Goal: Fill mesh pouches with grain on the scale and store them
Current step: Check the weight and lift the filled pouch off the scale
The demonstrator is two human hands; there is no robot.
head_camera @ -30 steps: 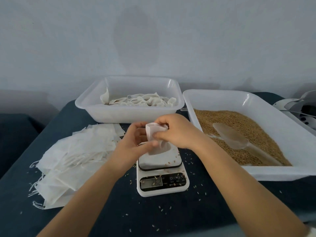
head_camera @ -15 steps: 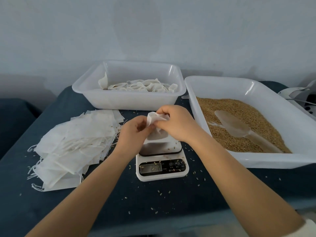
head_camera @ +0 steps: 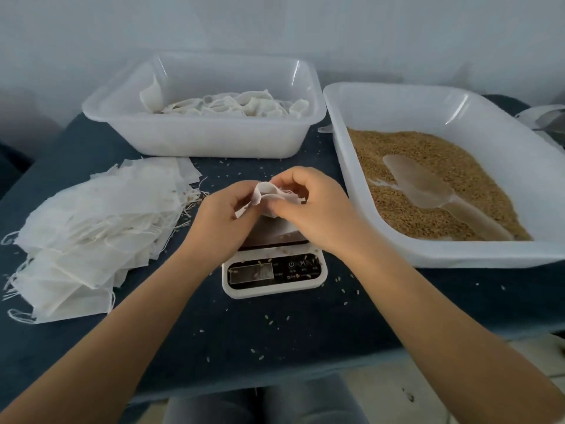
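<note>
Both hands hold one white mesh pouch point(head_camera: 266, 194) just above the small white kitchen scale point(head_camera: 275, 273). My left hand point(head_camera: 218, 221) pinches its left edge, and my right hand point(head_camera: 315, 209) pinches the right edge, so the mouth gapes upward. A heap of flat unfilled pouches point(head_camera: 91, 228) with drawstrings lies to the left of the scale. The large white tray point(head_camera: 519, 166) on the right holds brown grain point(head_camera: 428, 154), and a clear plastic scoop point(head_camera: 428, 191) lies in it. Pouches point(head_camera: 232, 105) lie inside the white bin point(head_camera: 201, 139) at the back.
Everything stands on a dark blue cloth point(head_camera: 275, 347) strewn with loose grains around the scale. A white appliance point(head_camera: 547, 117) shows partly at the far right edge. A pale wall rises close behind the bin and tray.
The camera has tilted down, so the bins sit lower in view. Both hands have kept hold of the pouch over the scale and spread its mouth wider.
</note>
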